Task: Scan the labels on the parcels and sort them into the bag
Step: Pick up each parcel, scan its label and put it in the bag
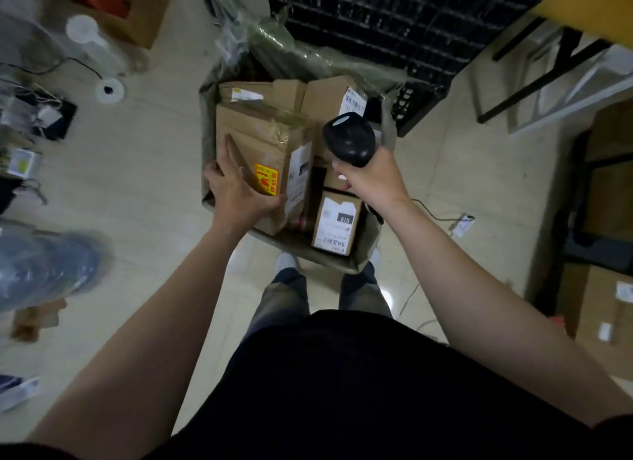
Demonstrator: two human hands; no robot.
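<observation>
A green bag (206,117) stands open on the floor in front of my feet, filled with several cardboard parcels. My left hand (236,192) grips the near end of a large brown parcel (260,141) with a yellow and red sticker, over the bag's left side. My right hand (373,179) holds a black barcode scanner (349,139) above the bag's right side, its head pointing away from me. A small box with a white label marked 010 (337,223) stands upright at the bag's near right corner. Two more boxes (329,96) lie at the far side.
A black plastic crate (394,24) stands behind the bag. More cardboard boxes (603,319) sit at the right, beside a black frame (582,199). A cable and a small white tag (462,223) lie on the tiled floor. Clutter, a white stand (109,89) and plastic-wrapped items line the left.
</observation>
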